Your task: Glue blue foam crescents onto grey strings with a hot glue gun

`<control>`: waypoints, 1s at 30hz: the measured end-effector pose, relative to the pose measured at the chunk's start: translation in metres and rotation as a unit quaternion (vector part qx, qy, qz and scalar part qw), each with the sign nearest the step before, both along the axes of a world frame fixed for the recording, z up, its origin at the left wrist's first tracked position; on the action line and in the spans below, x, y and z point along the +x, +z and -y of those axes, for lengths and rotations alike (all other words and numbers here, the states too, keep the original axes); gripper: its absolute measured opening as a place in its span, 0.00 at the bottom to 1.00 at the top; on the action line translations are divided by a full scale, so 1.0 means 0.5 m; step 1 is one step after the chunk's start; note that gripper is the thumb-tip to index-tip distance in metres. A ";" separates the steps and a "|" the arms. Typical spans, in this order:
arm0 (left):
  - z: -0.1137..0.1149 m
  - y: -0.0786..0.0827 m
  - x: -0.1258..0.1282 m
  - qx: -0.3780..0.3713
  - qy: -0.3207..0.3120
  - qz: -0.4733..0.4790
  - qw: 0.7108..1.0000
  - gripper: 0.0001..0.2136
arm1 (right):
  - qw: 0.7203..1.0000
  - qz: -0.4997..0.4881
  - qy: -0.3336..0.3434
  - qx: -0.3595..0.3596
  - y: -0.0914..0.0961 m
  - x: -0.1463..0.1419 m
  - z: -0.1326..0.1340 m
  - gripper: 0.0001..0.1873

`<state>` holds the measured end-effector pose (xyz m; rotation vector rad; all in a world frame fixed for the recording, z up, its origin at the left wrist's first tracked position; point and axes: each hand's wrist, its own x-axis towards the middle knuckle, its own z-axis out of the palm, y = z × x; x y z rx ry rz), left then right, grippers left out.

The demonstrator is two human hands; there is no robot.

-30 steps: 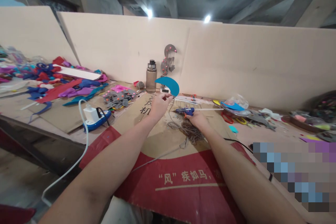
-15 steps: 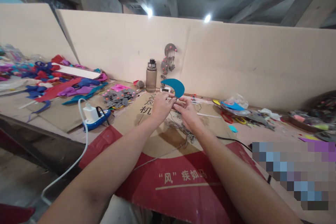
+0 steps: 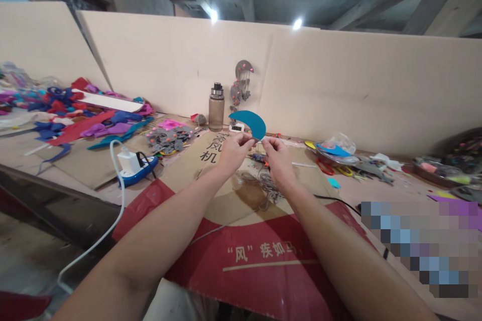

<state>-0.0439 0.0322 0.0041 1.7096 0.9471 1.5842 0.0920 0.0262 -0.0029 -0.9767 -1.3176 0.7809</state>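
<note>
A blue crescent moon cut-out [image 3: 251, 122], which looks like felt, is held up above the cardboard [image 3: 181, 168]. My left hand [image 3: 237, 149] pinches its lower edge with thumb and fingers. On the other side, my right hand [image 3: 277, 156] has its fingers closed on the lower right end of the crescent. Below the hands lies a loose tangle of grey yarn [image 3: 268, 186]. Partly behind my right hand is a small blue and orange item [image 3: 258, 158] whose kind I cannot make out.
A water bottle [image 3: 216, 110] stands at the back beside a grey moon mobile [image 3: 244, 70] on the board. Left are a blue power strip [image 3: 140, 173] with a white plug, grey felt pieces [image 3: 169, 138] and coloured fabric scraps [image 3: 90, 123]. Scissors [image 3: 344, 170] lie right.
My hands have moved slightly apart, the right one shifting right. The crescent has tilted a little and shows more of its face. More of the yarn and the blue-orange item shows.
</note>
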 end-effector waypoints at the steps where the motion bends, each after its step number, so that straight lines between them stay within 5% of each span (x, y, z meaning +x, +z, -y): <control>1: 0.003 0.003 0.001 -0.017 -0.014 0.014 1.000 0.04 | 1.000 -0.008 -0.003 0.001 0.000 0.001 0.000 0.16; 13: 0.004 -0.002 0.001 -0.091 -0.097 0.063 0.989 0.08 | 1.000 -0.011 -0.017 0.019 0.000 0.008 -0.003 0.15; 19: 0.004 0.004 0.002 -0.157 -0.192 0.145 0.958 0.11 | 0.999 -0.042 0.016 -0.007 0.007 0.008 0.006 0.16; 24: 0.004 0.013 -0.003 -0.252 -0.273 0.192 0.908 0.12 | 0.991 -0.095 0.086 -0.036 0.019 0.014 0.013 0.19; 30: 0.003 0.010 -0.017 -0.305 -0.383 0.204 0.848 0.12 | 0.957 -0.110 0.251 -0.098 0.046 0.034 0.031 0.19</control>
